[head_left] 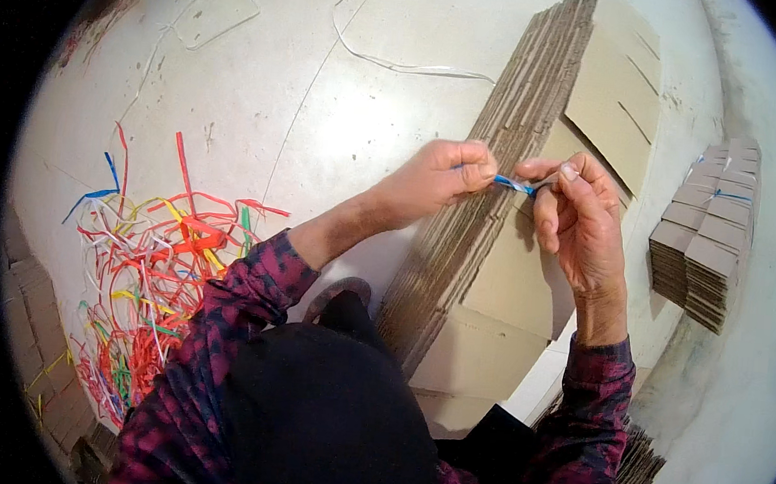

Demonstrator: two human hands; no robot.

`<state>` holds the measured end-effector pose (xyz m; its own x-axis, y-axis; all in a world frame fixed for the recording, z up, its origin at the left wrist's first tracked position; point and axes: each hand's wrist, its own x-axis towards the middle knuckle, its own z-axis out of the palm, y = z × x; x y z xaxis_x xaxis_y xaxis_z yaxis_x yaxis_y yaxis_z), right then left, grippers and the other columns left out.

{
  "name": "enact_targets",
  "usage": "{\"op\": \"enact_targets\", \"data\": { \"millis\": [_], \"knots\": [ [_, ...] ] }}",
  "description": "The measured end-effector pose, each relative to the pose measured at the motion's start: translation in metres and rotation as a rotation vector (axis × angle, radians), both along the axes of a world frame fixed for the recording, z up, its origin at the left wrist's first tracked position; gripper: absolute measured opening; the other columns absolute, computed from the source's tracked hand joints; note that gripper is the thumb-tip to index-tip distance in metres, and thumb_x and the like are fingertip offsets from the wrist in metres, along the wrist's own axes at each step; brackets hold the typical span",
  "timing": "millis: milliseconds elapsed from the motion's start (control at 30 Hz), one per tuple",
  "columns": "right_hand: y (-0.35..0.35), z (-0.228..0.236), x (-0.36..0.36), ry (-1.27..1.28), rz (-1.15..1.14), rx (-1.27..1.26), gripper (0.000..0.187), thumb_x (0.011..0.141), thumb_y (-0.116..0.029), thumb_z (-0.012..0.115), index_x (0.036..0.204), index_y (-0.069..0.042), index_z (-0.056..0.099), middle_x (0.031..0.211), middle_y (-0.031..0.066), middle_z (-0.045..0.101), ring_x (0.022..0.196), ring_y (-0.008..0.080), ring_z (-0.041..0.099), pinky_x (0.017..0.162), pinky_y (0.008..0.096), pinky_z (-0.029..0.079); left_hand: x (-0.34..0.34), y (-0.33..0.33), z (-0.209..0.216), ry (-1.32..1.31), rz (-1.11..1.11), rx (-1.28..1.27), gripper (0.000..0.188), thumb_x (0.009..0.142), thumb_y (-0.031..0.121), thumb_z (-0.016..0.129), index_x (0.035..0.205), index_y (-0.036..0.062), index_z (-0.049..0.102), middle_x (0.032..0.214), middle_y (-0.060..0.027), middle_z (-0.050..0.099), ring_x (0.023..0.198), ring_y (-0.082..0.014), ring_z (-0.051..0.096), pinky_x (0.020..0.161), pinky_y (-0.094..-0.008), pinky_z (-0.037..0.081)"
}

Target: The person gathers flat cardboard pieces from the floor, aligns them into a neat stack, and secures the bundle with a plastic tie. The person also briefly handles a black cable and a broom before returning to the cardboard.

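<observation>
Between my hands stretches a short piece of blue plastic strapping [511, 184] with a pale part in its middle. My left hand [451, 176] is closed, its thumb and forefinger pinching the left end. My right hand [586, 218] has its fingers curled, with the thumb near the forefinger at the strapping's right end; its exact hold is partly hidden. Under both hands lies a long row of flat brown cardboard pieces [502, 277], overlapping, with their edges packed together on the left side.
A tangled heap of red, white, yellow, green and blue strapping [156, 271] lies on the floor at left. Loose white strapping [409, 67] trails across the far floor. Tied cardboard bundles [709, 219] stand at right. More stacked cardboard [40, 326] lines the left edge.
</observation>
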<state>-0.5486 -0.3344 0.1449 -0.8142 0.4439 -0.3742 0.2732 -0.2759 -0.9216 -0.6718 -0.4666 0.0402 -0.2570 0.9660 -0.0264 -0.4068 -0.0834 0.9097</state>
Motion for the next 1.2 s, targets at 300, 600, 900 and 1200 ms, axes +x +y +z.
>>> {"op": "enact_targets", "data": {
  "millis": [300,600,900,1200],
  "knots": [
    [0.020,-0.001,-0.009,-0.146,0.113,-0.319,0.017,0.095,-0.017,0.042,0.082,-0.006,0.041,0.063,0.0031,0.048,0.044,0.0083,0.040,0.040,0.0210,0.030,-0.005,0.035,0.005,-0.968,-0.281,0.174,0.032,0.097,0.033,0.045,0.089,0.0031,0.055,0.068,-0.0052,0.054,0.050,-0.0107,0.046,0.047,-0.0239,0.037],
    [0.068,0.023,-0.029,-0.435,0.596,0.138,0.011,0.088,-0.012,0.052,0.082,-0.004,0.048,0.066,0.0081,0.053,0.054,0.0169,0.050,0.048,0.0268,0.038,-0.047,0.047,0.022,-0.142,-0.474,0.025,0.024,0.094,0.014,0.048,0.073,0.0027,0.049,0.063,-0.0054,0.053,0.050,-0.0136,0.047,0.044,-0.0298,0.035],
    [0.071,-0.028,0.004,-0.062,0.587,-0.011,0.013,0.085,-0.010,0.052,0.075,-0.003,0.048,0.064,0.0097,0.049,0.054,0.0252,0.048,0.049,0.0338,0.038,-0.035,0.020,-0.005,-0.699,-0.320,-0.169,0.036,0.095,0.037,0.047,0.081,0.0041,0.050,0.074,-0.0081,0.051,0.070,-0.0179,0.049,0.069,-0.0295,0.038],
    [0.045,0.000,0.000,-0.293,0.505,0.241,0.012,0.089,-0.010,0.046,0.081,-0.002,0.044,0.068,0.0076,0.040,0.059,0.0213,0.045,0.053,0.0325,0.038,-0.006,0.011,-0.004,-0.519,-0.027,0.003,0.023,0.097,0.025,0.045,0.089,0.0066,0.056,0.093,-0.0174,0.059,0.069,-0.0180,0.058,0.063,-0.0287,0.046]
  ]
}}
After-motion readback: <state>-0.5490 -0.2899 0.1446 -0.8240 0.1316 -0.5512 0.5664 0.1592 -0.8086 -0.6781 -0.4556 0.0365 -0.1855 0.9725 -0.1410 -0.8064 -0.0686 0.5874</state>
